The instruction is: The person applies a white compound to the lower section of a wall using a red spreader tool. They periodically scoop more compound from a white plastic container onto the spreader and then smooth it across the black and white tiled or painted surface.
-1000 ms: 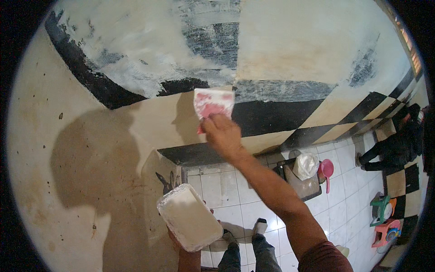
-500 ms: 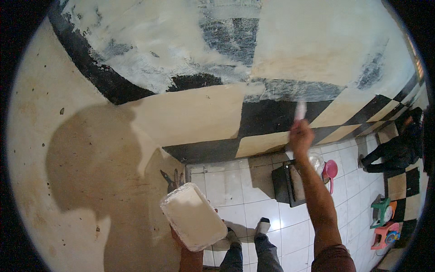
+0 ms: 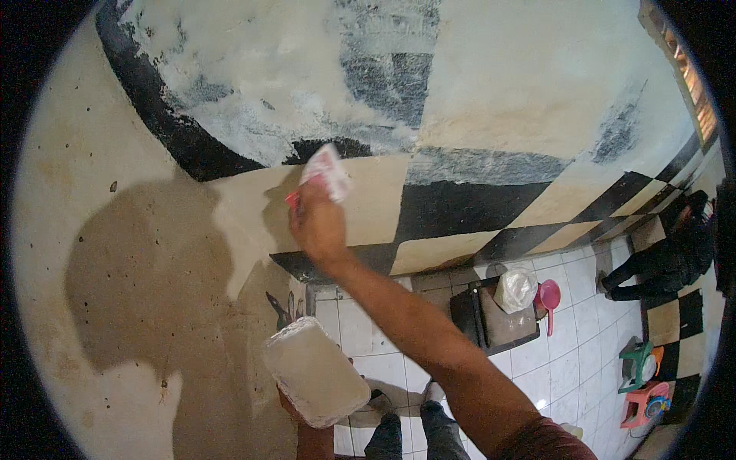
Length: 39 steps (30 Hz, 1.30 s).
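Observation:
My right hand (image 3: 318, 230) is closed around a flat red spreader (image 3: 328, 170) with white paste smeared on its blade. The blade is at the wall, by the lower edge of a black patch (image 3: 310, 148); whether it touches is unclear. Low in the view, my left hand (image 3: 288, 405) supports a shallow rectangular tray (image 3: 316, 376) coated with white paste. Most of that hand is hidden under the tray. The wall (image 3: 506, 84) has cream and black checks, with the upper ones partly covered by rough white smears.
On the tiled floor (image 3: 376, 330) stands a dark box (image 3: 510, 326) with a clear plastic bag (image 3: 516, 290) on it. A pink dipper (image 3: 549, 295) lies beside it. At the right are green (image 3: 632, 364) and red stools (image 3: 635, 406), and another person (image 3: 659, 261).
My right hand has swung left with the spreader, from over the black check to the left black patch. The bag on the box has come into view. The tray has shifted slightly left.

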### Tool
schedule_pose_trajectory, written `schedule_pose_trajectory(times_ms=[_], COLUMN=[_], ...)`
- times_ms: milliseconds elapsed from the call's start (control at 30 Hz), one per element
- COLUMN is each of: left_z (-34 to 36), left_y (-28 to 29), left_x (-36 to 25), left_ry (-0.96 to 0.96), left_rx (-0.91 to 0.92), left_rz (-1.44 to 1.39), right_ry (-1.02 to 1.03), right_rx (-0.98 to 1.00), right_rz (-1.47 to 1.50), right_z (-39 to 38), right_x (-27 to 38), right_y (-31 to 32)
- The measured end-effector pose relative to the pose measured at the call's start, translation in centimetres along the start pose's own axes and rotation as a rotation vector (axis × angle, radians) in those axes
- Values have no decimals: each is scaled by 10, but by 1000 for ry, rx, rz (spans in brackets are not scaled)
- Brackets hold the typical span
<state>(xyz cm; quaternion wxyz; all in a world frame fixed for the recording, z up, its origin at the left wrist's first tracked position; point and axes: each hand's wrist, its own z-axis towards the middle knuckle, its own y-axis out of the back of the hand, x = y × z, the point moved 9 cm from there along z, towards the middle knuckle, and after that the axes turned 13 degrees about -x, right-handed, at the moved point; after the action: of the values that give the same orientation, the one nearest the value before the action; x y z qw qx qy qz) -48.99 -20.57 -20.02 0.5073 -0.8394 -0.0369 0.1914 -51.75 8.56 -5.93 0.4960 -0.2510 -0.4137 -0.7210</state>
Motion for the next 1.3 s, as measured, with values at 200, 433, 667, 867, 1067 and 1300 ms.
schedule_pose_trajectory(times_ms=[200,433,667,867,1067,1300], left_z=[-1,-4,-32,-55,-72,-85], left_y=[-2,-4,-96,-120,-113,-127], left_x=[-4,4,48,67,71,75], left_ry=[-52,-38,191,235,216,237], left_rx=[-41,42,115,96,49,59], left_rz=[8,-16,118,160,186,208], right_ry=[205,-660,-995,-778,-631,-621], right_rx=[125,248,292,261,341,383], right_rz=[286,559,781,381,59,-65], right_z=[-22,-89,-160,-125,-89,-86], right_x=[73,44,66,82,119,128], right_y=[72,226,283,323,353,373])
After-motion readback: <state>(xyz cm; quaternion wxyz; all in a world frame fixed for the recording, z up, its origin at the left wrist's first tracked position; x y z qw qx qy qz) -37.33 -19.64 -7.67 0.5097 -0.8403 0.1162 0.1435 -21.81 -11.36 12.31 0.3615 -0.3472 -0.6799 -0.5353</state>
